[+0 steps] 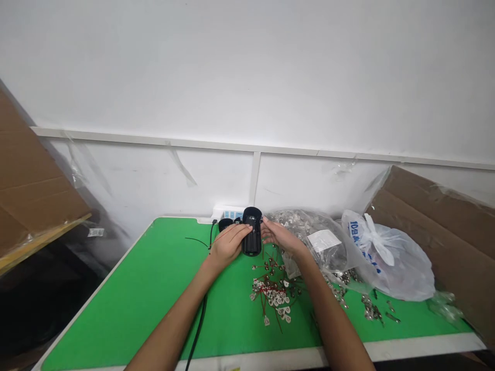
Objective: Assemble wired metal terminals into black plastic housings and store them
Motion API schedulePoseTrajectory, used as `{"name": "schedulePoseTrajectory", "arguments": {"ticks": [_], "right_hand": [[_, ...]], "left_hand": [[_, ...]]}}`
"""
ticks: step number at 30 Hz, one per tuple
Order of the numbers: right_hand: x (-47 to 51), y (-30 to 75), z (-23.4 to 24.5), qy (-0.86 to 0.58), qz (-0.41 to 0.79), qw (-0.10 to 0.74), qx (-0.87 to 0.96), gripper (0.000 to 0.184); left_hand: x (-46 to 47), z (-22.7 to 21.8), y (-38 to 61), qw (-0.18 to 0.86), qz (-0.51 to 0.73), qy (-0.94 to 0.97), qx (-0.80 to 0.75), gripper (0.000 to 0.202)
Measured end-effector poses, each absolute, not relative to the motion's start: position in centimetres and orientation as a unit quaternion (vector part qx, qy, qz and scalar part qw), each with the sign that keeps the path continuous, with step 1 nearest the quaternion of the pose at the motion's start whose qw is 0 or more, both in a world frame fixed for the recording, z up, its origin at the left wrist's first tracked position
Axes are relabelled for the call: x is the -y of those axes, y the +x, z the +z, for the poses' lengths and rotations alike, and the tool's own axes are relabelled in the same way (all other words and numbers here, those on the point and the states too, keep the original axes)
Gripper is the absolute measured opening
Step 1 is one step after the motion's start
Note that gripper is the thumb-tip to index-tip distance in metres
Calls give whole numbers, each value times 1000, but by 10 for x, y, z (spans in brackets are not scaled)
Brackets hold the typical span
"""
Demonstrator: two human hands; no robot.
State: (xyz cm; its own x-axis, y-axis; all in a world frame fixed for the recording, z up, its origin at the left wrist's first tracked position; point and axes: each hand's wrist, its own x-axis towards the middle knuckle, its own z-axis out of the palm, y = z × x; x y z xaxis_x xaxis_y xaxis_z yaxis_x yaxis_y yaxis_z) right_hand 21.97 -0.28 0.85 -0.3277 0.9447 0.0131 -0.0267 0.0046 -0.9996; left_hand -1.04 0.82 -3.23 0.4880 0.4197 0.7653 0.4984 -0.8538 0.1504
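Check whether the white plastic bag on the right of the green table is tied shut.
Tied shut: the white plastic bag has its handles knotted together on top.

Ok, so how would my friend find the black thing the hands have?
Find the far end of the green table, by the white wall. There, a left hand and right hand hold a black plastic case. It is bigger than the small round black piece beside it.
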Motion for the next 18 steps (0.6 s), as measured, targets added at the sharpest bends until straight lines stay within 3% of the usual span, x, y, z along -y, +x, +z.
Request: {"name": "schedulePoseTrajectory", "arguments": {"ticks": [2,6,11,18], "right_hand": [[3,231,12,-431,538,369,623,48],[4,240,11,-456,482,176,727,18],[8,228,2,-539,349,48,765,15],[10,222,-4,-491,341,26,801,15]], "left_hand": [[-8,-32,-13,53,-435,-856,275,43],[-10,-37,-16,52,-463,-831,305,49],[-15,-44,-19,44,-485,-813,319,49],[-20,-44,-23,51,-503,-801,321,42]]}}
